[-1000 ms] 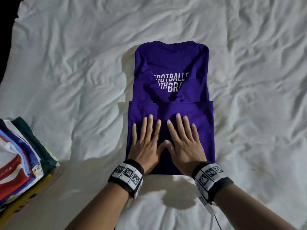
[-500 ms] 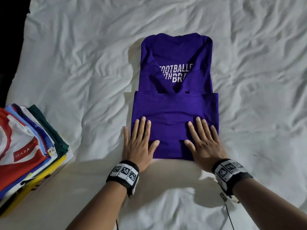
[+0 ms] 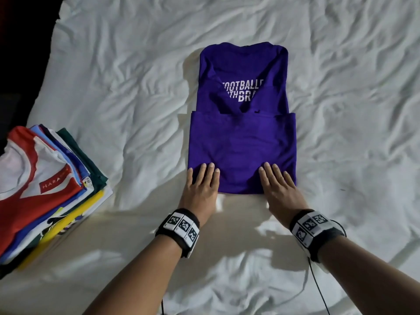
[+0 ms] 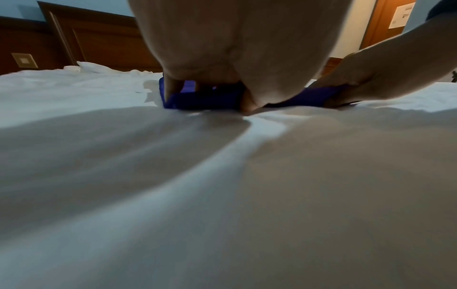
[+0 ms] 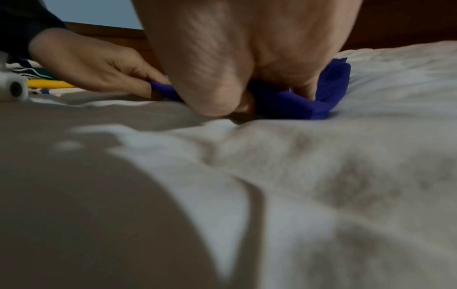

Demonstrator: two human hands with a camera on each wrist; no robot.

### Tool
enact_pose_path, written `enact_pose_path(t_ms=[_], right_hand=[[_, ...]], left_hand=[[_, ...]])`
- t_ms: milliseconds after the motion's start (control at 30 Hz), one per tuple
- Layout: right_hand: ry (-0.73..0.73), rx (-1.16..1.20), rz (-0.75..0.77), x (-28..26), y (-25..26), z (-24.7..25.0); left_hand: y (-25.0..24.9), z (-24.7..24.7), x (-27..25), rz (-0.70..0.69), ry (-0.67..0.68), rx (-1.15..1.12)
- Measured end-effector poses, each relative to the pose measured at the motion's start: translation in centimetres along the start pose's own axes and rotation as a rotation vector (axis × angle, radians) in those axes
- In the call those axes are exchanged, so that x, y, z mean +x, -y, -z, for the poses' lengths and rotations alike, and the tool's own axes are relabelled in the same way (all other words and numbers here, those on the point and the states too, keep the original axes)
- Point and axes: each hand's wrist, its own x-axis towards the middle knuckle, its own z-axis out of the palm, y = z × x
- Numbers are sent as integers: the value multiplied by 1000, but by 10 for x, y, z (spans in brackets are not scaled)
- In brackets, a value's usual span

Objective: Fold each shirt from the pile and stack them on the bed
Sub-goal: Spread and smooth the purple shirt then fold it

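A purple shirt (image 3: 242, 142) lies partly folded on the middle of a bed (image 3: 127, 92) covered by a wrinkled white sheet. Its lower part is folded up over the body, and white lettering shows above that fold. Both hands grip the shirt's near edge. The left hand (image 3: 201, 185) holds the near left corner, 4 fingers flat on top; the wrist view shows its thumb tucked under the cloth. The right hand (image 3: 280, 189) holds the near right corner the same way. Each wrist wears a black band with square markers. At the bed's left edge, well apart, sits a stack (image 3: 45, 183) of folded shirts, a red and white one on top.
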Motion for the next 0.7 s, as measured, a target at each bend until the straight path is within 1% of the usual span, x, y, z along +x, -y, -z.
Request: enact_pose_path(t_ms=[33,167,333,400,467,567,633,700], right_hand=[[-20,-2,10,-2,1,1],[-93,-5,35,-31,12,1],[-39,4,56,-103,46,-7],[-2,15,43,-126,57,-1],[8,36,10,-141,63,6],[-59,39,-48,-140,61,23],[-125,25,-76,-127,54,37],[-202,1,-98,-106,47,56]], left_hand=[[0,4,-1,8,-4,7],[-4,21,-25,-28,142,33],[-19,12,-94,-106,224,5],[-26,16,-117,-146,269,-27],[-30,28,-132,-183,286,-27],[-27,58,-131,-159,274,-34],[-17,76,-116,-106,261,-78],[-1,87,-92,-81,195,-130]])
